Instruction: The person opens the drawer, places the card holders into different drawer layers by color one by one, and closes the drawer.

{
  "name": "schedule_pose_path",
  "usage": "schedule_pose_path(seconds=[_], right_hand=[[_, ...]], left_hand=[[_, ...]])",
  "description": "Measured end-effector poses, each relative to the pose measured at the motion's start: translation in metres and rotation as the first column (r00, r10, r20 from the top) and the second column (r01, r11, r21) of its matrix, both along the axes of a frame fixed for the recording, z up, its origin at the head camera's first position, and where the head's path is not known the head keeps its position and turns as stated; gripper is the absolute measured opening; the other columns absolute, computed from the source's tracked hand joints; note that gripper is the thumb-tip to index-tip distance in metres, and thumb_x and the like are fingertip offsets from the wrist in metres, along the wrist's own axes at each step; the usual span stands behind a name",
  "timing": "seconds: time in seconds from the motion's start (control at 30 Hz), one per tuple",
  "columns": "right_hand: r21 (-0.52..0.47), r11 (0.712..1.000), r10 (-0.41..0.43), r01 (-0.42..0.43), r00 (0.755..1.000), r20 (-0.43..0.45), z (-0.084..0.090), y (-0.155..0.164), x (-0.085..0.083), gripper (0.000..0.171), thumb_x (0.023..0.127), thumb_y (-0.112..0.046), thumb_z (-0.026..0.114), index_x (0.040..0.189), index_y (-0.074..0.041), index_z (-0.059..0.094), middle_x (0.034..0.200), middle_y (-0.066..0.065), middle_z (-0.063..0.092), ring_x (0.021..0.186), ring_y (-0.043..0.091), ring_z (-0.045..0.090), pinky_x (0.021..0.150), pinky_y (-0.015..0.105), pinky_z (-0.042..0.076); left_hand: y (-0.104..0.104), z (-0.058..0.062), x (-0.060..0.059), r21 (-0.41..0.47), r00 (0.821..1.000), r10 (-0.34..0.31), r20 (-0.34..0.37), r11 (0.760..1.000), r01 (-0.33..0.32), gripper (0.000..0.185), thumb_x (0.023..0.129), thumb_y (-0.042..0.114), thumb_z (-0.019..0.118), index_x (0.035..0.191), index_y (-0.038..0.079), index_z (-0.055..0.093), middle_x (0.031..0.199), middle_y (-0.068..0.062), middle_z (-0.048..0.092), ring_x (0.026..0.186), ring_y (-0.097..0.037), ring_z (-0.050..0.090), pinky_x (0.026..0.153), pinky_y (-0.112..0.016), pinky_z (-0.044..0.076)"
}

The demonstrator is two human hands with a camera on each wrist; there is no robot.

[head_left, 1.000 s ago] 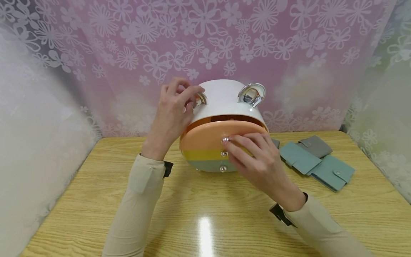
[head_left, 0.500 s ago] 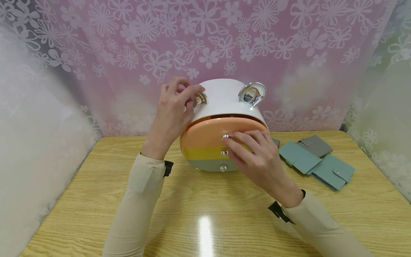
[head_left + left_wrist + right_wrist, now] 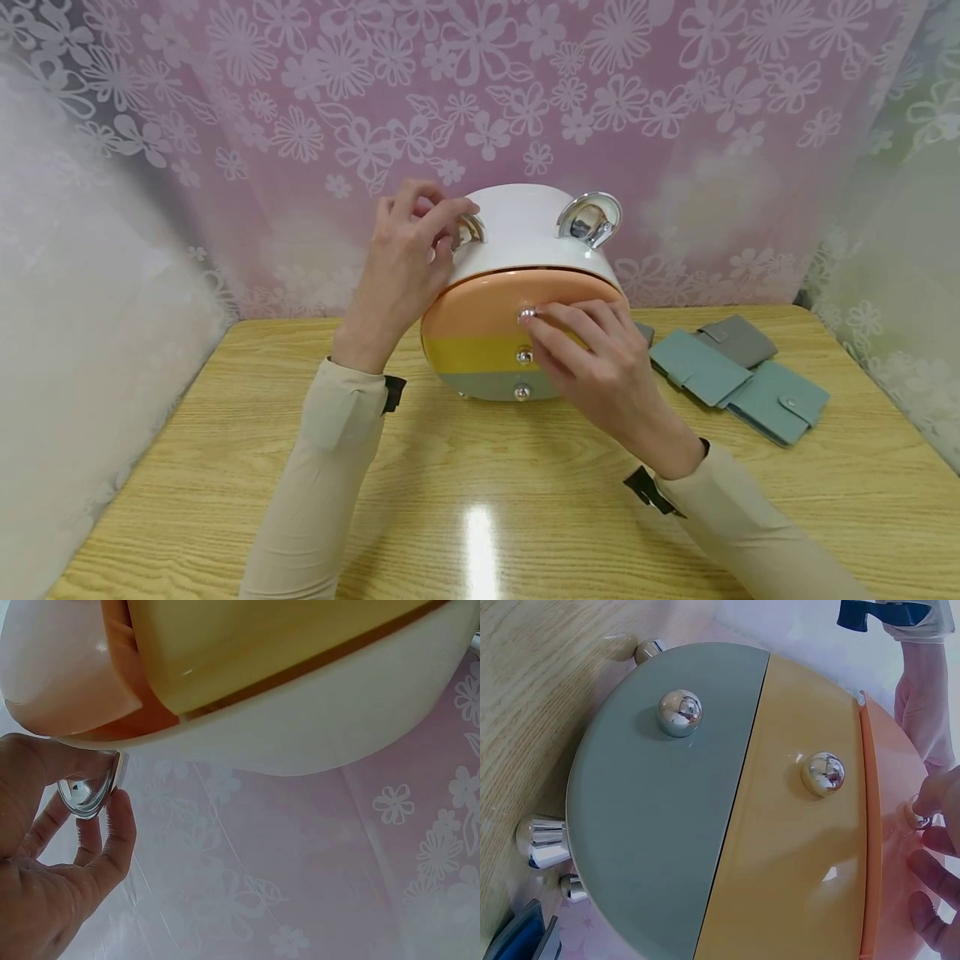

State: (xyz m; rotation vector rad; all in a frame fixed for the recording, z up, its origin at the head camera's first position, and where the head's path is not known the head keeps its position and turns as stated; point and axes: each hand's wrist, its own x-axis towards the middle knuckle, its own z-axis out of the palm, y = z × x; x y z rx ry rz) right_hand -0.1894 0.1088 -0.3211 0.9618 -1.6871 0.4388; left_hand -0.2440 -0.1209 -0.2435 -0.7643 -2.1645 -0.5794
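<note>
A small round drawer cabinet (image 3: pixel 517 229) with a white shell stands on the table, its front striped by an orange drawer (image 3: pixel 480 308), a yellow drawer (image 3: pixel 465 354) and a grey-green drawer (image 3: pixel 480 385). Each drawer has a round chrome knob. My left hand (image 3: pixel 405 254) grips the left chrome ear (image 3: pixel 86 791) on top, fingers curled about it. With thumb and fingertips, my right hand (image 3: pixel 600 367) pinches the top knob (image 3: pixel 527 316). In the right wrist view the orange drawer stands slightly proud of the yellow one; only a thin gap shows along its upper edge.
Right of the cabinet lie two blue-green wallets (image 3: pixel 701 367) and a grey wallet (image 3: pixel 738 340), with another dark edge (image 3: pixel 643 333) half hidden behind my right hand. The right chrome ear (image 3: pixel 590 222) is untouched. A pink flowered curtain (image 3: pixel 480 100) hangs behind the table.
The orange drawer has slid inward with my right hand on its knob, and the dark gap above it has narrowed to a thin line. My left hand has stayed at the ear.
</note>
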Motion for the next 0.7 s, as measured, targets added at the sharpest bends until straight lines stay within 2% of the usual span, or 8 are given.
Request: schedule_pose_path(seconds=[0.3, 0.5, 0.7], right_hand=[[0.011, 1.0, -0.01, 0.01, 1.0, 0.018, -0.0007, 0.0012, -0.0025, 0.018, 0.096, -0.011, 0.067, 0.11, -0.007, 0.077, 0.103, 0.012, 0.075, 0.083, 0.034, 0.065, 0.076, 0.048, 0.05], [0.017, 1.0, -0.023, 0.022, 0.999, 0.03, -0.0009, 0.0013, -0.0037, 0.021, 0.089, -0.007, 0.074, 0.11, -0.006, 0.078, 0.104, 0.011, 0.075, 0.085, 0.034, 0.066, 0.076, 0.048, 0.049], [0.01, 0.999, -0.031, 0.03, 0.999, 0.033, -0.0015, 0.0007, -0.006, 0.018, 0.094, -0.011, 0.069, 0.109, -0.006, 0.078, 0.103, 0.011, 0.076, 0.085, 0.034, 0.066, 0.074, 0.046, 0.049]], left_hand=[[0.0002, -0.0005, -0.0003, 0.01, 1.0, -0.006, 0.001, 1.0, 0.006, 0.032, 0.093, -0.006, 0.059, 0.115, 0.013, 0.073, 0.116, -0.015, 0.054, 0.098, -0.031, 0.059, 0.093, -0.044, 0.035], [0.0003, -0.0017, -0.0004, 0.011, 1.0, 0.007, 0.004, 1.0, -0.007, 0.032, 0.093, -0.005, 0.06, 0.115, 0.013, 0.073, 0.117, -0.015, 0.054, 0.1, -0.031, 0.058, 0.093, -0.044, 0.036], [0.0005, -0.0013, -0.0002, 0.012, 1.0, 0.007, -0.003, 1.0, -0.007, 0.032, 0.093, -0.006, 0.06, 0.115, 0.013, 0.073, 0.116, -0.015, 0.054, 0.098, -0.031, 0.058, 0.093, -0.044, 0.036]])
